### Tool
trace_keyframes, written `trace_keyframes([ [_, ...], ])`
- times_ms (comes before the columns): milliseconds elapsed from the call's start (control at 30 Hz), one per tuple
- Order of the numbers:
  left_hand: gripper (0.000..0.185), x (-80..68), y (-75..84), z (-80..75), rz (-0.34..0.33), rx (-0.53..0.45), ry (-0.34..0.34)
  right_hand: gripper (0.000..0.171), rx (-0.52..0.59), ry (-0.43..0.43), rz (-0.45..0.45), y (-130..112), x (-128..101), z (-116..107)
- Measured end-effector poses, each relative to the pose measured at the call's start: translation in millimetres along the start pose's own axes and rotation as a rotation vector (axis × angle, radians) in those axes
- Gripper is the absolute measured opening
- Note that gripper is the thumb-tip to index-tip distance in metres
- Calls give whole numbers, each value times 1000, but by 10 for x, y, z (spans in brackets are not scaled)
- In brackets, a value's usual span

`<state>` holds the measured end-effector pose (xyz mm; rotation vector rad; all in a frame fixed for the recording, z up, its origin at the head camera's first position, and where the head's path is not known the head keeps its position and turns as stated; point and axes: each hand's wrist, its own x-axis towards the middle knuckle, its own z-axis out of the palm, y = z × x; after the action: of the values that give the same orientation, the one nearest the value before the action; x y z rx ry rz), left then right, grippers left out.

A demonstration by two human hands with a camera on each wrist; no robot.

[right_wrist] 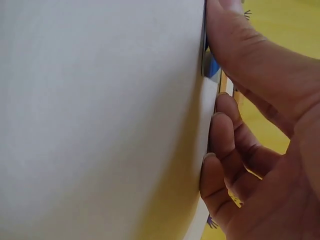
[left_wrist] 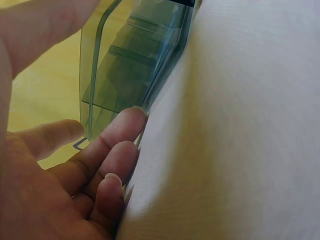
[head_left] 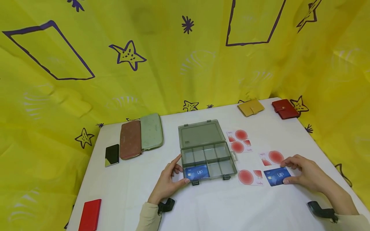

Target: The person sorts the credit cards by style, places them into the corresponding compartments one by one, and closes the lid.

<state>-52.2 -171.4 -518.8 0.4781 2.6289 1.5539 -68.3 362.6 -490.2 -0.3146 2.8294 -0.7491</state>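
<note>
A clear grey-green plastic compartment box [head_left: 201, 133] lies on the white table with its lid folded back. In its front left compartment sits a blue VIP card [head_left: 189, 170]. My left hand [head_left: 167, 180] holds the box at its left side, thumb at the front corner; the left wrist view shows fingertips [left_wrist: 131, 122] against the box wall. Farther right, my right hand [head_left: 309, 175] pinches a second blue VIP card [head_left: 273, 177] between thumb and index finger, flat at the table surface. In the right wrist view only a sliver of blue card [right_wrist: 212, 66] shows beside the thumb.
White cards with red circles [head_left: 245, 177] [head_left: 276, 157] [head_left: 237, 147] lie right of the box. Behind are a yellow wallet [head_left: 251, 107] and a red wallet [head_left: 284, 109]. Leftward lie brown [head_left: 130, 139] and green pouches [head_left: 151, 131], a black notebook [head_left: 112, 154] and a red one [head_left: 90, 215].
</note>
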Motion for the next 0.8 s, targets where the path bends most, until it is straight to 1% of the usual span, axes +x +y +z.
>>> trace_keyframes([
  [200, 93, -20, -12, -3, 6, -3, -3, 54, 16, -50, -10, -5, 22, -3],
  [300, 93, 6, -17, -5, 10, 4, -9, 45, 72, -28, -45, 15, 8, 5],
  [433, 94, 42, -25, -11, 5, 21, -12, 25, 244, 20, -90, 88, -11, 26],
  [533, 94, 27, -25, -13, 1, 22, -10, 16, 407, 22, -65, 111, 2, 20],
  [600, 94, 18, -27, -10, 6, 21, -8, 16, 492, 30, -44, 81, 28, 9],
  [667, 94, 15, -31, -6, 11, 19, -8, 19, 562, 37, -15, 5, 73, -3],
  [700, 93, 16, -34, -4, 14, 19, -8, 21, 582, 48, -6, -51, 103, 0],
  [800, 93, 19, -38, -4, 18, 22, -8, 27, 630, 91, -21, -272, 216, 37],
])
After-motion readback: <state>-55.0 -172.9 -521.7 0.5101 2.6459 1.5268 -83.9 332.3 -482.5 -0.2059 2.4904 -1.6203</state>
